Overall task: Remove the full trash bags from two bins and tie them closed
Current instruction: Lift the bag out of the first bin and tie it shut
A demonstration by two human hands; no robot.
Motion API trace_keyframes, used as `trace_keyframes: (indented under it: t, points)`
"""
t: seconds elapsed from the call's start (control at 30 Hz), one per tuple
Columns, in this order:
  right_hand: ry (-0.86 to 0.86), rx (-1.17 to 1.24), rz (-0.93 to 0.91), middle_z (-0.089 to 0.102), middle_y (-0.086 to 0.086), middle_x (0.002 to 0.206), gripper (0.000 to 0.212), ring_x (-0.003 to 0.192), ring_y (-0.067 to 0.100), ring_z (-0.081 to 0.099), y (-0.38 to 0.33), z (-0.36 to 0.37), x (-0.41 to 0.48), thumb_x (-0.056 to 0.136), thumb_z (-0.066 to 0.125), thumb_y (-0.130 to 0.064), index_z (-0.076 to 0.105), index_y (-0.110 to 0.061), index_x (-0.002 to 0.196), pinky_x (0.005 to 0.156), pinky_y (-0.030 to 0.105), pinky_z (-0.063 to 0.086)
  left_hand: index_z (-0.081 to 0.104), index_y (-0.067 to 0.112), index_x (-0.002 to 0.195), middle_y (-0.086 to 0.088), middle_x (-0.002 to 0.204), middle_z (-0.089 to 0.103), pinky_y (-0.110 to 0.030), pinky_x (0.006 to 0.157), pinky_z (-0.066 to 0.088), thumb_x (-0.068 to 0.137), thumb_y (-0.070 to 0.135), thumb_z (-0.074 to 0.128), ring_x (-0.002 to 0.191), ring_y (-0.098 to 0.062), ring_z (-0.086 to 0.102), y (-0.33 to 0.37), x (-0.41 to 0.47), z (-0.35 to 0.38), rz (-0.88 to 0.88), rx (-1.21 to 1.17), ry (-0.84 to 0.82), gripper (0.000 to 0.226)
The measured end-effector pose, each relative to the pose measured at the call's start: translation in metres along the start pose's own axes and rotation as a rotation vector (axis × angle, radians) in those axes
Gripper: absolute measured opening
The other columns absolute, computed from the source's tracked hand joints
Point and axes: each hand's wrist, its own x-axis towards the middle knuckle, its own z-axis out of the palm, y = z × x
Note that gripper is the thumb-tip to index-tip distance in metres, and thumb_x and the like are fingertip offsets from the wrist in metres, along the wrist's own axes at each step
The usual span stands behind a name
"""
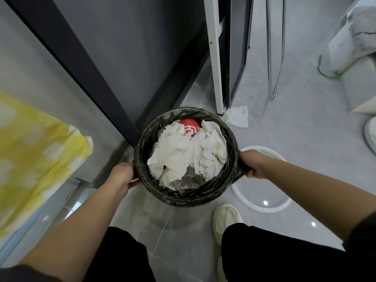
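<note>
Trash bag (pixel 183 197) prob. thin, soft, light, mostly tissue (pixel 179 153). L hand (pixel 122 176) & R hand (pixel 251 163) grip its rolled rim, opp. sides: best hold.

Dark panel (pixel 114 64) crowds the bin's (pixel 183 198) left; open floor (pixel 295 127) right.

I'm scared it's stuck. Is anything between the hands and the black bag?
Nothing visible is. The left hand and the right hand already grip the rolled rim of the black bag on opposite sides. The crumpled tissues lie inside it.
</note>
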Motion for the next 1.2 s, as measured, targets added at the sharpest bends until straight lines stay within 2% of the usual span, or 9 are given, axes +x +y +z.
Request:
trace_keyframes:
  t: [0.17, 0.27, 0.33, 0.47, 0.6, 0.7, 0.9, 1.03, 1.2]
  points:
    - [0.055, -0.099, -0.032, 0.043, 0.006, 0.061, 0.02, 0.049, 0.015, 0.036, 0.002, 0.008, -0.031, 0.09, 0.035, -0.008, 0.046, -0.012, 0.074, 0.039, 0.016, 0.032, 0.058, 0.01, 0.071, -0.008, 0.071, 0.061, -0.023, 0.039, 0.051, 0.089, 0.004, 0.052, 0.06, -0.02, 0.056, -0.004, -0.02, 0.0, -0.074, -0.125, 0.013, 0.02]
    - [0.154, 0.076, -0.119, 0.057, 0.009, 0.074, 0.021, 0.058, 0.019, 0.054, -0.002, 0.008, -0.037, 0.096, 0.037, -0.017, 0.055, -0.009, 0.09, 0.045, 0.023, 0.048, 0.059, 0.006, 0.073, -0.016, 0.08, 0.063, -0.035, 0.056, 0.055, 0.088, -0.001, 0.051, 0.063, -0.025, 0.058, -0.004, -0.022, -0.004, -0.077, -0.14, 0.0, 0.018]
    - [0.195, 0.175, -0.163, 0.05, 0.008, 0.07, 0.022, 0.055, 0.019, 0.046, -0.003, 0.009, -0.039, 0.099, 0.033, -0.02, 0.052, -0.01, 0.094, 0.042, 0.022, 0.045, 0.056, 0.007, 0.069, -0.019, 0.082, 0.06, -0.037, 0.062, 0.05, 0.086, 0.0, 0.051, 0.059, -0.025, 0.055, -0.005, -0.021, -0.006, -0.061, -0.077, 0.019, 0.019]
    - [0.188, 0.147, -0.209, 0.041, 0.006, 0.064, 0.026, 0.05, 0.017, 0.035, 0.0, 0.017, -0.036, 0.1, 0.036, -0.031, 0.049, -0.011, 0.087, 0.041, 0.021, 0.038, 0.055, 0.008, 0.069, -0.006, 0.047, 0.062, -0.021, 0.039, 0.047, 0.09, 0.012, 0.055, 0.036, -0.017, 0.057, -0.005, -0.035, -0.009, -0.095, -0.076, -0.078, 0.021]
    - [0.155, 0.101, -0.224, 0.047, 0.008, 0.065, 0.024, 0.051, 0.018, 0.041, 0.011, 0.015, -0.036, 0.098, 0.043, -0.029, 0.052, -0.007, 0.093, 0.043, 0.023, 0.045, 0.054, 0.014, 0.078, -0.005, 0.073, 0.056, -0.032, 0.063, 0.047, 0.095, 0.013, 0.038, 0.063, -0.018, 0.052, -0.002, -0.04, -0.024, -0.192, 0.078, -0.227, 0.023]
    - [0.081, 0.058, -0.19, 0.054, 0.007, 0.067, 0.02, 0.057, 0.017, 0.049, 0.017, 0.014, -0.04, 0.097, 0.046, -0.022, 0.058, -0.007, 0.095, 0.052, 0.025, 0.049, 0.05, 0.016, 0.076, -0.003, 0.071, 0.052, -0.034, 0.07, 0.045, 0.091, 0.013, 0.036, 0.061, -0.017, 0.045, -0.004, -0.039, -0.033, -0.226, 0.128, -0.282, 0.022]
    - [0.081, 0.396, -0.119, 0.053, 0.003, 0.067, 0.022, 0.059, 0.016, 0.05, 0.016, 0.016, -0.045, 0.098, 0.04, -0.018, 0.057, -0.013, 0.085, 0.06, 0.029, 0.05, 0.046, 0.017, 0.075, -0.001, 0.063, 0.046, -0.033, 0.068, 0.046, 0.091, 0.017, 0.045, 0.053, -0.014, 0.037, -0.01, -0.043, -0.04, -0.252, 0.194, -0.358, 0.016]
    - [0.113, 0.287, -0.159, 0.044, 0.005, 0.061, 0.022, 0.049, 0.014, 0.039, 0.021, 0.021, -0.044, 0.099, 0.039, -0.021, 0.052, -0.012, 0.084, 0.049, 0.026, 0.049, 0.048, 0.018, 0.079, 0.0, 0.066, 0.049, -0.03, 0.063, 0.048, 0.088, 0.016, 0.048, 0.051, -0.013, 0.038, -0.011, -0.045, -0.04, -0.241, 0.257, -0.413, 0.009]
    - [-0.011, 0.076, -0.12, 0.061, 0.012, 0.082, 0.01, 0.07, 0.019, 0.063, 0.032, 0.024, -0.048, 0.095, 0.045, -0.008, 0.048, -0.01, 0.087, 0.054, 0.027, 0.057, 0.055, 0.016, 0.084, 0.0, 0.068, 0.053, -0.029, 0.062, 0.048, 0.086, 0.009, 0.056, 0.045, -0.012, 0.041, -0.014, -0.051, -0.035, -0.213, 0.429, -0.514, 0.007]
